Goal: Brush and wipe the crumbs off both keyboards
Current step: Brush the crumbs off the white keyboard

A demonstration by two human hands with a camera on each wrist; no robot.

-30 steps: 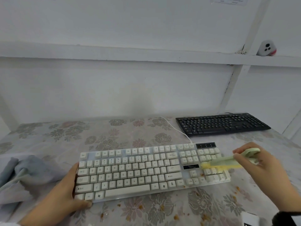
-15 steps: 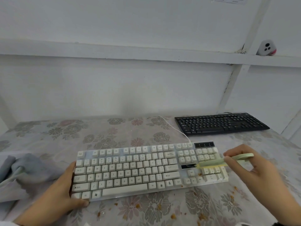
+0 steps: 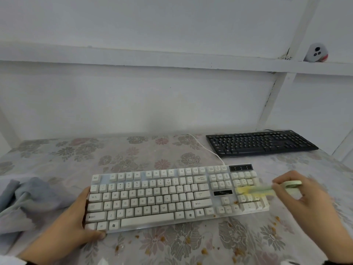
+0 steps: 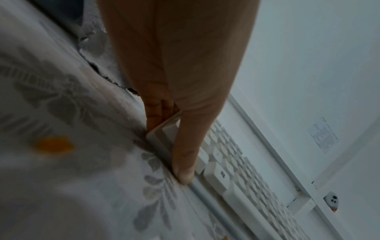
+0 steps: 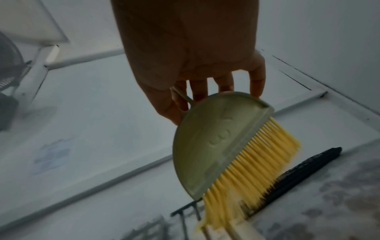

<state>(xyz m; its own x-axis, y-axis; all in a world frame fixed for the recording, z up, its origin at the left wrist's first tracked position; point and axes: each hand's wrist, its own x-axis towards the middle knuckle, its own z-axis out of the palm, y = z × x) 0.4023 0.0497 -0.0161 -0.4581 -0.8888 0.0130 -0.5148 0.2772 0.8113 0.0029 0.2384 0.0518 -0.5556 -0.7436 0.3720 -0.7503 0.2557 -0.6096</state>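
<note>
Right hand (image 3: 307, 199) pinches the brush (image 3: 267, 189) handle, bristles reaching leftward from its fingers across the white keyboard (image 3: 172, 197), whose length runs toward the left hand (image 3: 76, 224) gripping its far end

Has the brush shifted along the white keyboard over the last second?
Yes. The brush has swept toward the person's left across the white keyboard: its bristle tips now sit nearer the small black label by the arrow keys, over the numpad.

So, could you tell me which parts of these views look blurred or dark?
Head view: right hand and brush smeared by motion, white keyboard sharp. Left wrist view: foreground tablecloth soft. Right wrist view: dim, bristle tips blurred.
</note>
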